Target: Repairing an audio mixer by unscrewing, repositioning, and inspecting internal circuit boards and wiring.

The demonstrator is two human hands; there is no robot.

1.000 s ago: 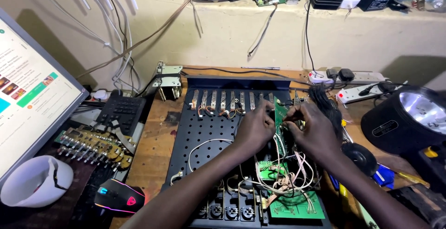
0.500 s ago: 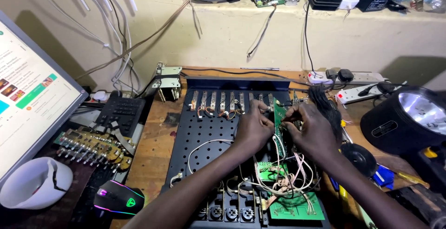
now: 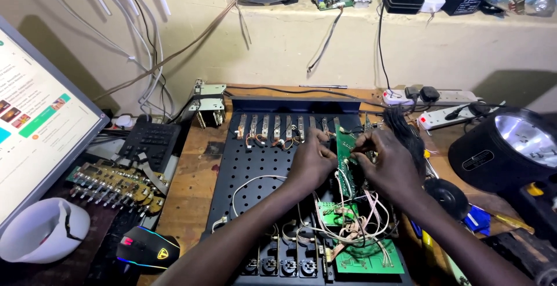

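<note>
A narrow green circuit board (image 3: 346, 158) stands on edge inside an open black perforated metal chassis (image 3: 249, 170) on the wooden bench. My left hand (image 3: 312, 159) grips the board's left side and my right hand (image 3: 390, 161) pinches its right side near the top. Below the hands lies a tangle of white wires (image 3: 348, 228) over two more green boards (image 3: 368, 257). A row of slider parts (image 3: 272, 128) lines the chassis's far edge.
A monitor (image 3: 35, 129) leans at the left, with a white cup (image 3: 40, 231), a lit mouse (image 3: 145, 248), a knob-covered board (image 3: 113, 181) and a keypad (image 3: 148, 141). A large black lamp (image 3: 510, 147) and power strips (image 3: 435, 96) stand at the right.
Both hands stay on the upright green board, with only slight finger movement.
</note>
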